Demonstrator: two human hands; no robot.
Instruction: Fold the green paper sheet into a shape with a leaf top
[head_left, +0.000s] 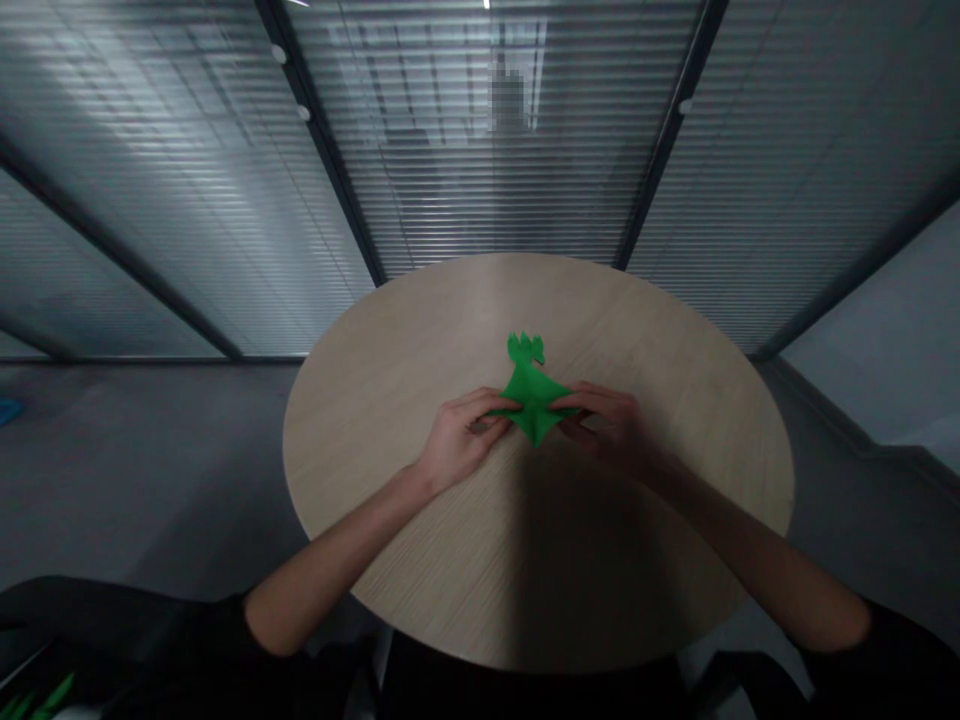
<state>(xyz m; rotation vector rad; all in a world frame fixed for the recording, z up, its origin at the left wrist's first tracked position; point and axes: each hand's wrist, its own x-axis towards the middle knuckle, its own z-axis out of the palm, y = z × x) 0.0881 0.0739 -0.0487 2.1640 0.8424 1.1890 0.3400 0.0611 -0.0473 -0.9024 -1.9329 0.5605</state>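
Note:
A bright green folded paper piece (534, 388) is held up over the middle of the round table, between my two hands. It has a diamond-like body with a point towards me and a small lobed, crown-like part at its far end. My left hand (469, 430) pinches its left corner between thumb and fingers. On the other side my right hand (604, 425) is closed on the right corner, its fingers partly in shadow. The undersides of the paper and some fingertips are hidden.
The round wooden table (375, 400) has a dark shadow across its near right part. Behind it stand glass panels with blinds (510, 180) in dark frames. Green leaves (52, 695) show at the lower left, and a blue object (9, 410) lies on the floor at far left.

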